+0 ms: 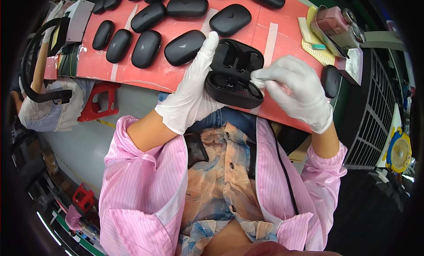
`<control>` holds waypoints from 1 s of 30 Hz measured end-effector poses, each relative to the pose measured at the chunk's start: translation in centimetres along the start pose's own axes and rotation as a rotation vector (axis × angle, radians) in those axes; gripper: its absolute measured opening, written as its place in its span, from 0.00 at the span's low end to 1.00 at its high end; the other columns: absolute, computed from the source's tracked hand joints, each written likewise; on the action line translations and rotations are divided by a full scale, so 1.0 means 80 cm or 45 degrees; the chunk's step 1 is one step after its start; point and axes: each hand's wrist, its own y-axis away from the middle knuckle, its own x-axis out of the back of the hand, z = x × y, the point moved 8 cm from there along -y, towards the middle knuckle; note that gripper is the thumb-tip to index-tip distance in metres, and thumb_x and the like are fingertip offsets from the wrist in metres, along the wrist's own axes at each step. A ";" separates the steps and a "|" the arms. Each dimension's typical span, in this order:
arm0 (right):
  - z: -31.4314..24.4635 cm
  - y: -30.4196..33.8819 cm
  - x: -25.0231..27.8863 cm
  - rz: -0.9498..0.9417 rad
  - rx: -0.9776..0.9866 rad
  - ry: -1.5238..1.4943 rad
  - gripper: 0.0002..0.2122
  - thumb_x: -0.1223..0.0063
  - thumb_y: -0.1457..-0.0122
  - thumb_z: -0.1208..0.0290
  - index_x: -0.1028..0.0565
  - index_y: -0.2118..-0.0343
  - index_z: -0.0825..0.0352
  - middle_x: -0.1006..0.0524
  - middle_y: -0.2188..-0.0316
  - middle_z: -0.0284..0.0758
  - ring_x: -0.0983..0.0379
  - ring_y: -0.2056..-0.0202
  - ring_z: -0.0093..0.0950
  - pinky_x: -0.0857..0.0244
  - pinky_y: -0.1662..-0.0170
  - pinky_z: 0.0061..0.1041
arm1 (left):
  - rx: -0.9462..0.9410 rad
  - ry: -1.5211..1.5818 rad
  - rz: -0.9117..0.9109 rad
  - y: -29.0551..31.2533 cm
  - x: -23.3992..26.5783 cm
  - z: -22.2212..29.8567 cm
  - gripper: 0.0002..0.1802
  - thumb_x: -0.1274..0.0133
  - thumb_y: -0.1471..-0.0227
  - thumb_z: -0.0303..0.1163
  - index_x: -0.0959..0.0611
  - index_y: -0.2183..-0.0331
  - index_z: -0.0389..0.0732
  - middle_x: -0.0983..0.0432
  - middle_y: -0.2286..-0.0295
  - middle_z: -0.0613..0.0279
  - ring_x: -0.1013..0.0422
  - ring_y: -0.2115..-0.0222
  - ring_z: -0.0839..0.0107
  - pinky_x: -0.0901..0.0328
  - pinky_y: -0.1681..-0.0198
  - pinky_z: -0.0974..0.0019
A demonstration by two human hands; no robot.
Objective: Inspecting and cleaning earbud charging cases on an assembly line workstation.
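My left hand (194, 88), in a white glove, grips an opened black earbud case (232, 96) from its left side, thumb up along the lid. The lid leans back, and glossy curved shapes show in both halves; whether these are earbuds or moulded hollows I cannot tell. At the case's right edge is my right hand (298, 90), also gloved, with thumb and forefinger pinched together. Something small and white may be between those fingertips, but it blends with the glove. Behind the case, several closed black cases (146, 49) lie spread over the red table mat (170, 75).
At the right stand containers (330, 22) beside a yellow pad (324, 56), with another black case (330, 81) near the table's edge. A black grille (369, 110) rises beyond. Red stools (99, 101) and another person's arm (40, 64) are at the left.
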 end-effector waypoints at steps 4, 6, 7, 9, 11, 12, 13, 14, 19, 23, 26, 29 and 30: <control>0.025 0.019 0.031 0.289 -0.175 -0.080 0.11 0.47 0.48 0.87 0.21 0.63 0.68 0.19 0.67 0.34 0.27 0.67 0.27 0.34 0.61 0.26 | 0.041 0.026 -0.055 -0.001 -0.005 -0.007 0.38 0.62 0.41 0.63 0.26 0.53 0.34 0.22 0.63 0.50 0.22 0.62 0.55 0.24 0.59 0.55; 0.018 0.010 0.028 0.352 -0.181 -0.034 0.10 0.47 0.48 0.87 0.21 0.64 0.68 0.20 0.69 0.34 0.26 0.65 0.28 0.33 0.62 0.25 | 0.095 0.041 -0.051 -0.001 -0.002 -0.010 0.39 0.63 0.41 0.63 0.26 0.53 0.34 0.22 0.63 0.50 0.22 0.62 0.56 0.24 0.59 0.54; 0.010 0.004 0.025 0.367 -0.108 0.004 0.10 0.46 0.49 0.87 0.21 0.64 0.68 0.20 0.69 0.34 0.26 0.65 0.28 0.33 0.63 0.25 | 0.141 0.057 -0.046 -0.002 -0.002 -0.014 0.39 0.64 0.41 0.64 0.26 0.53 0.34 0.22 0.63 0.49 0.22 0.62 0.56 0.24 0.59 0.54; -0.008 -0.004 0.014 0.259 0.016 0.191 0.11 0.44 0.52 0.87 0.20 0.65 0.68 0.22 0.70 0.33 0.25 0.67 0.29 0.32 0.63 0.26 | 0.121 0.049 -0.016 -0.003 -0.009 -0.012 0.39 0.64 0.41 0.63 0.26 0.53 0.34 0.22 0.63 0.50 0.22 0.62 0.57 0.24 0.59 0.54; -0.006 -0.002 0.004 0.103 0.008 0.011 0.11 0.43 0.53 0.86 0.20 0.65 0.67 0.23 0.70 0.34 0.26 0.68 0.29 0.32 0.64 0.26 | 0.073 0.037 0.030 -0.002 -0.008 -0.008 0.38 0.63 0.41 0.63 0.26 0.53 0.34 0.22 0.64 0.50 0.22 0.62 0.58 0.24 0.59 0.53; -0.005 -0.001 -0.008 -0.059 -0.003 -0.163 0.12 0.43 0.54 0.86 0.20 0.66 0.66 0.24 0.70 0.34 0.26 0.69 0.30 0.32 0.65 0.27 | 0.042 0.024 0.009 -0.002 -0.007 -0.007 0.38 0.63 0.40 0.63 0.26 0.53 0.34 0.22 0.63 0.51 0.22 0.62 0.59 0.24 0.59 0.54; -0.006 -0.001 0.005 0.099 0.004 -0.175 0.11 0.42 0.53 0.85 0.20 0.66 0.64 0.25 0.72 0.33 0.27 0.70 0.30 0.32 0.66 0.27 | 0.016 0.015 -0.014 -0.003 -0.007 -0.007 0.37 0.64 0.40 0.62 0.26 0.53 0.34 0.23 0.62 0.52 0.22 0.63 0.61 0.24 0.59 0.55; -0.006 -0.007 0.005 0.100 0.004 -0.179 0.11 0.42 0.53 0.85 0.20 0.66 0.64 0.25 0.72 0.33 0.27 0.70 0.30 0.32 0.66 0.27 | 0.016 0.014 -0.011 -0.002 -0.008 -0.006 0.37 0.64 0.40 0.62 0.26 0.53 0.34 0.23 0.62 0.52 0.22 0.63 0.61 0.24 0.59 0.55; -0.028 -0.032 -0.017 0.058 0.168 0.168 0.10 0.43 0.54 0.82 0.21 0.67 0.64 0.26 0.73 0.33 0.28 0.70 0.34 0.33 0.65 0.29 | -0.074 -0.259 0.184 -0.006 -0.003 -0.009 0.36 0.63 0.40 0.61 0.26 0.55 0.34 0.23 0.63 0.55 0.22 0.66 0.66 0.24 0.60 0.60; -0.005 -0.029 -0.010 -0.065 0.036 -0.316 0.07 0.47 0.49 0.81 0.21 0.67 0.66 0.24 0.72 0.34 0.27 0.69 0.31 0.34 0.63 0.26 | -0.072 -0.150 0.068 -0.007 0.012 -0.012 0.37 0.63 0.40 0.62 0.27 0.55 0.34 0.23 0.64 0.54 0.21 0.68 0.62 0.23 0.63 0.58; 0.035 -0.003 0.016 0.150 -0.330 -0.423 0.08 0.47 0.43 0.80 0.20 0.62 0.68 0.23 0.68 0.33 0.27 0.65 0.23 0.35 0.59 0.20 | 0.055 0.102 -0.009 -0.003 0.007 -0.008 0.39 0.63 0.41 0.64 0.27 0.53 0.33 0.22 0.62 0.48 0.22 0.64 0.54 0.23 0.60 0.54; 0.079 0.049 -0.013 0.551 -0.728 -0.959 0.08 0.48 0.40 0.79 0.21 0.59 0.70 0.22 0.64 0.29 0.29 0.61 0.17 0.36 0.55 0.18 | 0.025 0.124 -0.037 -0.006 0.006 -0.008 0.43 0.65 0.42 0.65 0.29 0.47 0.33 0.24 0.59 0.41 0.24 0.61 0.44 0.25 0.57 0.47; 0.077 0.052 -0.017 0.553 -0.735 -0.958 0.08 0.48 0.40 0.79 0.21 0.59 0.70 0.22 0.64 0.29 0.29 0.61 0.17 0.36 0.55 0.18 | 0.032 0.126 -0.036 -0.007 0.009 -0.008 0.43 0.65 0.42 0.65 0.29 0.47 0.33 0.24 0.59 0.41 0.24 0.61 0.44 0.25 0.57 0.47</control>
